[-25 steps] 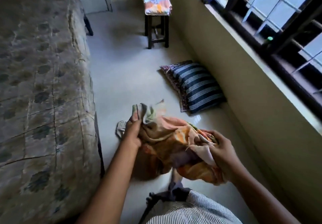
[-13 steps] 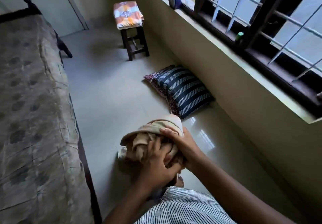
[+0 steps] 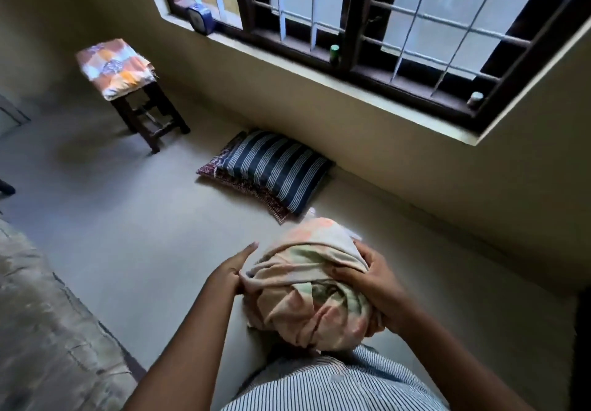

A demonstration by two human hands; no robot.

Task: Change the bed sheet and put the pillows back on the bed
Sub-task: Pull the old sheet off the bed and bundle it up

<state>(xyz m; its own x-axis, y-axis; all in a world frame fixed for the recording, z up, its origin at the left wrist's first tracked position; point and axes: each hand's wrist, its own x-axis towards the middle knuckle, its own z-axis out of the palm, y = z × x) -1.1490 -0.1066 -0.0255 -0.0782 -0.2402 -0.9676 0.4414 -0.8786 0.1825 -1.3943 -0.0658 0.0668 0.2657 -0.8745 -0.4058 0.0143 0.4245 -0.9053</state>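
Holding position recorded at 6 o'clock of the view: a bundled sheet [image 3: 307, 289], pale peach and green and wound into a ball, sits just above the striped shirt [image 3: 335, 385].

Right hand [image 3: 374, 286]: grip closed on the bundle, fingers and thumb curled round its right side. The bundle lies at 9 o'clock of this grip.

Left hand [image 3: 233, 270]: grip wide, fingers straight, thumb side touching the bundle's left edge. The bundle lies at 3 o'clock of it.

Bed [image 3: 48, 330]: patterned surface at 8 o'clock, well apart from the bundle.

Floor [image 3: 144, 218]: pale and glossy. Beyond the bundle, at 12 o'clock, a striped pillow [image 3: 275, 167] lies on top of a patterned pillow [image 3: 249, 186]. Both are on the floor against the wall below the window sill [image 3: 383, 102].

Farther off, at 10 o'clock, a dark stool [image 3: 150, 116] carries a folded sheet [image 3: 115, 68] in orange, white and purple.

On the sill stand a blue object [image 3: 200, 19] at 11 o'clock and a green-capped bottle [image 3: 334, 54] at 12 o'clock. What the blue object is cannot be told.
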